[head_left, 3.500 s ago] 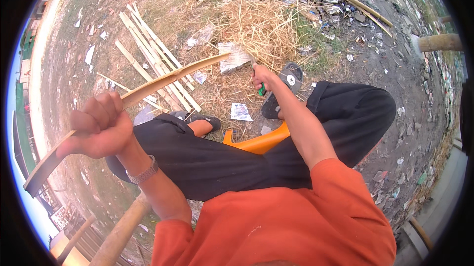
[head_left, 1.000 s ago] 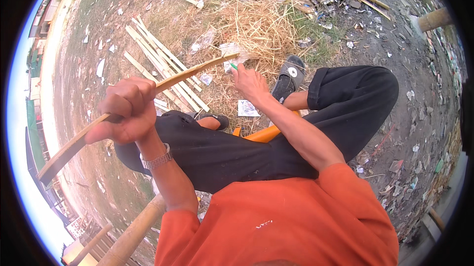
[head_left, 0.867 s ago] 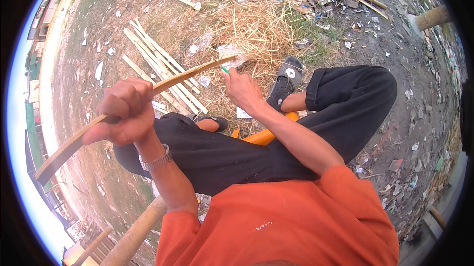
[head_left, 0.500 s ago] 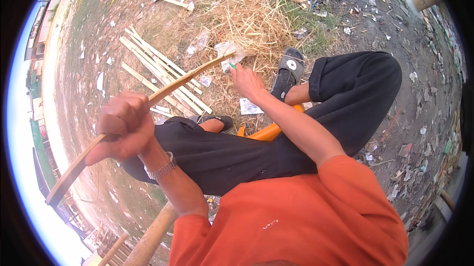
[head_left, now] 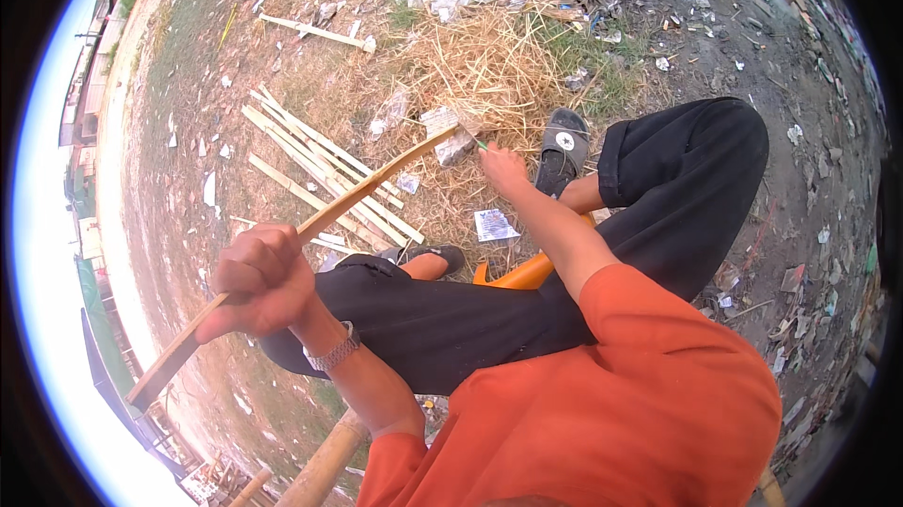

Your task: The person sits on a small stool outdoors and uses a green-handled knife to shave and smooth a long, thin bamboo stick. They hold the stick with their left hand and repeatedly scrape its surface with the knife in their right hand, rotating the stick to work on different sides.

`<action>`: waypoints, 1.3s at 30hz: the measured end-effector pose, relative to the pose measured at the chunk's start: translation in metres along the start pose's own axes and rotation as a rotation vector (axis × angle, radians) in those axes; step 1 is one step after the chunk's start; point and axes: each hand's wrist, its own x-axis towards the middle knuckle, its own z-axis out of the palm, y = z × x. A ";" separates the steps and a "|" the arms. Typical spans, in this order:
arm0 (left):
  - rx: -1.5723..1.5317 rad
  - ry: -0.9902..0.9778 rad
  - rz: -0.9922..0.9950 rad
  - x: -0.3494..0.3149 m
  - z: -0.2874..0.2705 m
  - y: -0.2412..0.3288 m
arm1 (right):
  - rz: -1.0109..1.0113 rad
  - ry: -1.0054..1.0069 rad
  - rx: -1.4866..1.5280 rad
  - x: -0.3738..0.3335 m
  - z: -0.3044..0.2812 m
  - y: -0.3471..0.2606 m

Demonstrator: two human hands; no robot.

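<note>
My left hand (head_left: 265,279) is wrapped round a long, slightly curved bamboo strip (head_left: 376,182), thumb pointing back along it. The strip slants from the lower left up to its far end, above the littered ground between my feet. Close to that far end, my right hand (head_left: 508,170) is closed on a small knife with a green handle (head_left: 483,144). Its thin blade points toward the strip's end; whether the two touch I cannot tell. Fingers cover most of the handle.
Several split bamboo strips (head_left: 324,168) lie on the ground at left. Beyond my hands is a heap of straw-like shavings (head_left: 484,65). An orange plastic seat part (head_left: 522,274) shows between my legs. A bamboo pole (head_left: 324,460) stands near my left elbow.
My right hand has moved right, away from the strip's far end, and the knife blade now shows. The left hand keeps its hold. The whole view has shifted slightly.
</note>
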 end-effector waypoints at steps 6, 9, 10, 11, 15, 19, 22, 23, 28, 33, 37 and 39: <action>-0.031 0.109 0.000 -0.011 -0.017 0.010 | 0.185 -0.470 0.433 0.009 -0.035 -0.022; -0.005 0.033 -0.034 -0.009 -0.008 0.009 | 0.115 -0.473 0.617 -0.043 -0.120 -0.079; -0.025 -0.020 -0.046 -0.006 -0.006 0.007 | 0.001 -0.402 0.571 -0.062 -0.130 -0.086; -0.028 -0.044 -0.048 -0.004 -0.003 0.008 | -0.173 -0.261 0.553 -0.074 -0.118 -0.088; -0.030 -0.110 -0.042 -0.003 0.004 0.008 | -0.438 -0.110 0.470 -0.131 -0.104 -0.110; -0.052 -0.147 -0.035 -0.001 0.010 0.006 | -0.321 -0.071 0.363 -0.135 -0.100 -0.110; -0.058 -0.159 -0.013 -0.003 0.013 0.005 | -0.289 -0.065 0.399 -0.136 -0.104 -0.110; -0.061 -0.161 -0.014 -0.003 0.013 0.004 | -0.295 -0.047 0.403 -0.139 -0.103 -0.112; -0.065 -0.171 -0.027 0.002 0.010 0.002 | -0.161 -0.102 0.257 -0.118 -0.097 -0.092; -0.080 -0.192 -0.029 0.001 0.021 -0.001 | -0.267 -0.062 0.327 -0.130 -0.096 -0.098; -0.076 -0.175 -0.027 0.003 0.019 0.000 | -0.119 -0.153 0.268 -0.109 -0.093 -0.080; -0.078 -0.185 -0.018 0.006 0.020 -0.003 | -0.166 -0.125 0.345 -0.112 -0.092 -0.084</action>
